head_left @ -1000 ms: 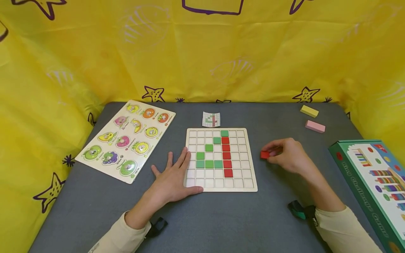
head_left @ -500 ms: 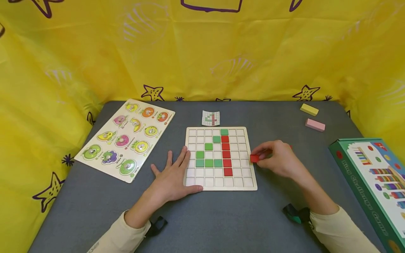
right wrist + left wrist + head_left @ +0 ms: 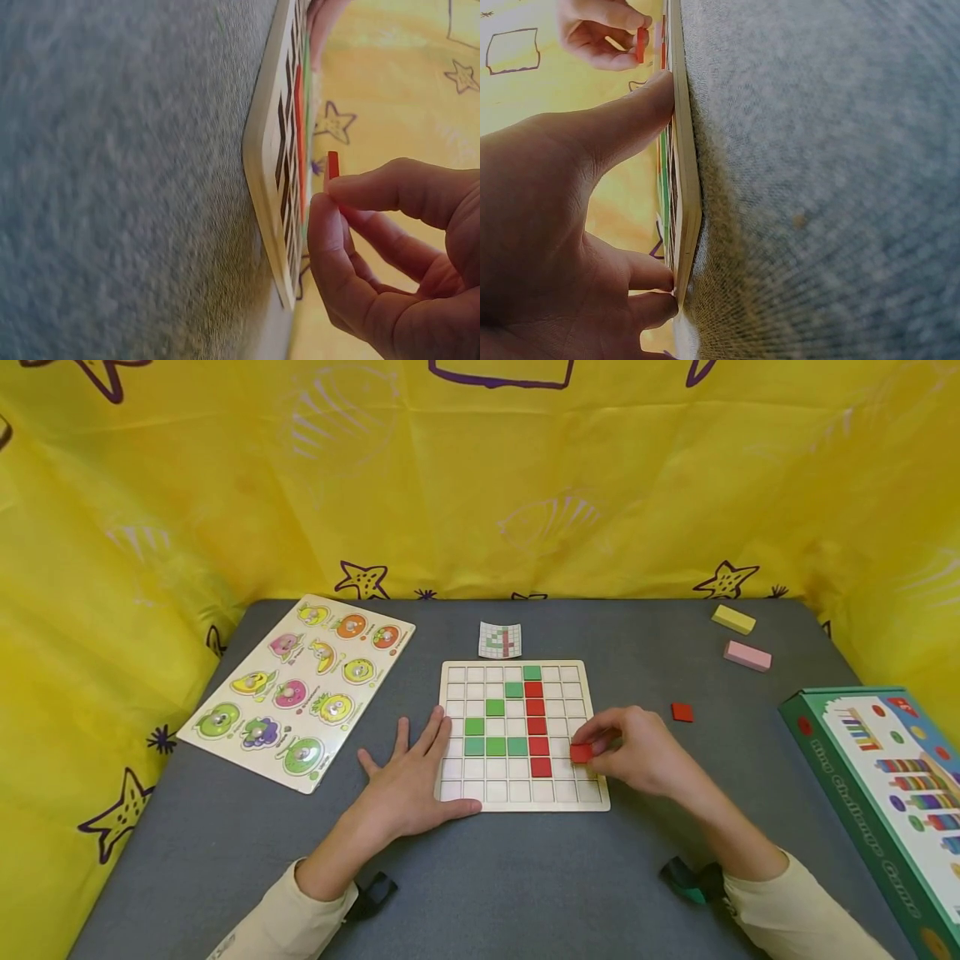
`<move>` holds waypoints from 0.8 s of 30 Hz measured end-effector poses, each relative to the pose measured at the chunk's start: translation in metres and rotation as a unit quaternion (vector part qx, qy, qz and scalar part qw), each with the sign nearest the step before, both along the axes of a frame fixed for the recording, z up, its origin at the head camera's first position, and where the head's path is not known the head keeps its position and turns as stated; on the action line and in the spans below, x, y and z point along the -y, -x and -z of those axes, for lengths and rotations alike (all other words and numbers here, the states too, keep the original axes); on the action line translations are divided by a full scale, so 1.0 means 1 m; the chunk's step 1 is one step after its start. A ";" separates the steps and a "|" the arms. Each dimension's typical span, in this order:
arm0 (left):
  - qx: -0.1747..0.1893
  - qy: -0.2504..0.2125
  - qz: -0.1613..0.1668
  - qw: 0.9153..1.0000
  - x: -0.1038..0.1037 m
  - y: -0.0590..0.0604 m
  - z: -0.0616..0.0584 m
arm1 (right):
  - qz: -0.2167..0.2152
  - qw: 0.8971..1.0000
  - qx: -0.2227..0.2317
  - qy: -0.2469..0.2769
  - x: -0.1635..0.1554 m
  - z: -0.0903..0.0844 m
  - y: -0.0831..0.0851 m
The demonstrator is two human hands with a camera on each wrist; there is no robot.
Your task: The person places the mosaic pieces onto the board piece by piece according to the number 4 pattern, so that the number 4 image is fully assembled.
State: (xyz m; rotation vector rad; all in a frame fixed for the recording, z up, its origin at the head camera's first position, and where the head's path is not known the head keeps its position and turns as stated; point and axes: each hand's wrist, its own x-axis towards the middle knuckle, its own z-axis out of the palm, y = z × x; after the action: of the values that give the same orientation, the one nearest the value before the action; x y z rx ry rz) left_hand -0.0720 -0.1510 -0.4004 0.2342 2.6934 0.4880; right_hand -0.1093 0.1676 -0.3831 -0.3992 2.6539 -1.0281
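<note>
A square wooden grid board [image 3: 566, 774] lies mid-table. Green tiles [image 3: 496, 748] form a diagonal and a short row on it, and red tiles [image 3: 536, 726] fill part of one column. My left hand [image 3: 405, 789] rests spread along the board's left edge, its thumb at the near edge. Between thumb and fingertips, my right hand [image 3: 645, 752] pinches a red square tile [image 3: 581, 753] over the board's right-hand columns. The right wrist view shows that tile [image 3: 333, 166] edge-on, held just above the board's surface.
Behind the board sits a small pattern card [image 3: 499, 642]. A fruit puzzle board [image 3: 300, 693] lies at left. Right of my right hand is a loose red tile [image 3: 682, 712]; beyond it are a yellow block [image 3: 733, 620] and a pink block [image 3: 747, 657]. A green game box [image 3: 847, 802] stands at right.
My right hand has carried the red tile leftward from the table to over the board. The loose red tile behind it has come into view. My left hand stays put.
</note>
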 end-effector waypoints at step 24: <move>-0.009 -0.001 0.004 1.000 0.001 -0.001 0.000 | -0.058 0.998 0.000 0.001 0.031 0.005 -0.019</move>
State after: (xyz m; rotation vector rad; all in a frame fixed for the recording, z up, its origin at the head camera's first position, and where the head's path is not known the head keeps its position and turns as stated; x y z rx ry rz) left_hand -0.0706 -0.1518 -0.4002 0.2517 2.7090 0.4898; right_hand -0.0900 0.1366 -0.3877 -0.5462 2.5965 -0.9958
